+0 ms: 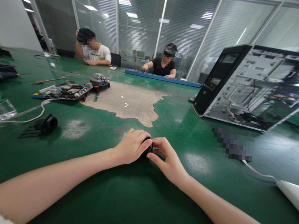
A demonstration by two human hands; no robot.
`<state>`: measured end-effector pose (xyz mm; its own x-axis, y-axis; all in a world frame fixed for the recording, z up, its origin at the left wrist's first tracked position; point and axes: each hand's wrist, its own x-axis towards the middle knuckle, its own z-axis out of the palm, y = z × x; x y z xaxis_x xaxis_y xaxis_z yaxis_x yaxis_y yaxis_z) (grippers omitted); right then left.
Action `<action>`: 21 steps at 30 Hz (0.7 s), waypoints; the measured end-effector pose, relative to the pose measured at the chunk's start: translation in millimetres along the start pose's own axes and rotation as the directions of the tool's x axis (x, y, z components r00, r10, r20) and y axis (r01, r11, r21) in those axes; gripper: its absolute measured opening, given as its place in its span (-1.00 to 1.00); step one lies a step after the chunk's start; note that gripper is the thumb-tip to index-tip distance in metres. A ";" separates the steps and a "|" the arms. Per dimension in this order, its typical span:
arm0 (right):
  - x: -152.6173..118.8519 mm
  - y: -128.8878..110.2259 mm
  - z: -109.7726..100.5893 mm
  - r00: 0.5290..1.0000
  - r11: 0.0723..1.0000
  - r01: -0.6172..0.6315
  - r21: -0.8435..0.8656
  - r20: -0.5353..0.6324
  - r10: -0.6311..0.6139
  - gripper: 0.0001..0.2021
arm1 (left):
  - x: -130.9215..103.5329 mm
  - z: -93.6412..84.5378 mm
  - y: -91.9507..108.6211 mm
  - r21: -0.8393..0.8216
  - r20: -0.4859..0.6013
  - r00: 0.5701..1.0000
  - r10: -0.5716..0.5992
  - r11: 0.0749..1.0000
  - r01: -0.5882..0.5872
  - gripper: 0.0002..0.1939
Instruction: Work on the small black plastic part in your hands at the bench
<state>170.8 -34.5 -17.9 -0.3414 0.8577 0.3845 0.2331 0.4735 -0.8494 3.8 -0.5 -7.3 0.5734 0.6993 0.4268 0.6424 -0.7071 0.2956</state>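
Observation:
In the head view, a small black rounded part is between my two hands, low over the green table. My left hand wraps round its left side, thumb and fingers closed on it. From the right, my right hand pinches its edge with thumb and fingertips. Most of the part is hidden by my fingers, so its exact kind does not show. To the left on the table lies a black piece with a round ring and a flat slotted base.
A circuit board and a cooler-like part lie at left beside a torn bare patch. An opened computer case stands at right, near a white cabled object. Two people sit across the table.

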 end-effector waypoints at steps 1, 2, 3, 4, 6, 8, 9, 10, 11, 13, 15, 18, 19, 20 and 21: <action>-0.4 -0.2 -0.2 1.000 1.000 0.013 -0.002 0.005 -0.013 -0.76 | 0.0 -0.1 0.1 0.000 0.000 1.000 0.002 1.000 -0.002 -0.62; -0.7 -0.5 -0.4 1.000 1.000 0.022 -0.004 0.009 -0.022 -0.75 | -0.1 -0.2 0.2 0.000 0.001 1.000 0.003 1.000 -0.003 -0.62; -1.1 -1.0 -0.5 1.000 1.000 0.029 -0.009 0.012 -0.029 -0.76 | -0.1 -0.3 0.3 -0.002 0.002 1.000 0.004 1.000 -0.004 -0.62; -1.3 -1.5 -0.5 0.999 0.999 0.035 -0.017 0.013 -0.035 -0.78 | -0.2 -0.3 0.4 -0.004 0.003 1.000 0.003 1.000 -0.003 -0.61; -1.3 -2.0 -0.3 0.999 0.998 0.052 -0.031 0.009 -0.051 -0.83 | -0.2 -0.1 0.0 -0.013 0.006 1.000 -0.001 1.000 0.001 -0.61; -0.8 -1.3 0.3 0.998 0.998 0.060 -0.030 -0.007 -0.060 -0.86 | -0.3 0.3 -1.6 -0.029 0.012 1.000 0.003 1.000 -0.003 -0.60; -0.4 -0.5 0.6 0.998 0.998 0.059 -0.022 -0.015 -0.059 -0.87 | -0.3 0.4 -2.8 -0.041 0.019 1.000 0.013 0.999 -0.013 -0.60; 0.1 0.5 0.8 0.998 0.998 0.055 -0.013 -0.021 -0.055 -0.86 | -0.3 0.2 -4.3 -0.054 0.028 0.999 0.026 0.998 -0.025 -0.59; 0.4 1.6 0.9 0.998 0.999 0.051 -0.005 -0.027 -0.051 -0.86 | -0.3 -0.2 -5.9 -0.070 0.039 0.998 0.041 0.997 -0.038 -0.55; 0.9 3.6 0.8 0.998 0.999 0.045 0.001 -0.038 -0.045 -0.86 | -0.3 -2.1 -8.9 -0.106 0.071 0.995 0.075 0.992 -0.068 -0.42; 0.9 4.7 0.6 0.998 0.999 0.035 0.002 -0.043 -0.035 -0.86 | -0.4 -5.0 -10.9 -0.139 0.100 0.990 0.103 0.986 -0.089 -0.26; -0.1 4.6 0.3 0.999 1.000 0.023 0.013 -0.038 -0.023 -0.85 | -0.8 -8.7 -11.9 -0.152 0.113 0.986 0.127 0.982 -0.109 -0.13; -0.4 4.5 0.3 0.999 1.000 0.026 0.017 -0.038 -0.025 -0.84 | -0.8 -9.0 -11.9 -0.144 0.113 0.985 0.132 0.983 -0.115 -0.14; -0.7 4.4 0.3 0.999 0.999 0.029 0.021 -0.039 -0.029 -0.84 | -0.8 -8.8 -11.8 -0.132 0.110 0.984 0.137 0.984 -0.123 -0.18; -0.9 4.3 0.3 0.999 0.999 0.032 0.024 -0.040 -0.031 -0.83 | -0.6 -7.9 -11.7 -0.120 0.105 0.984 0.142 0.984 -0.129 -0.23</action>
<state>171.9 -33.3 -22.0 -0.3119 0.8501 0.4244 0.2000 0.4954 -0.8454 -8.1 6.6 -4.3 0.7088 0.5992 0.3722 0.4977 -0.7987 0.3382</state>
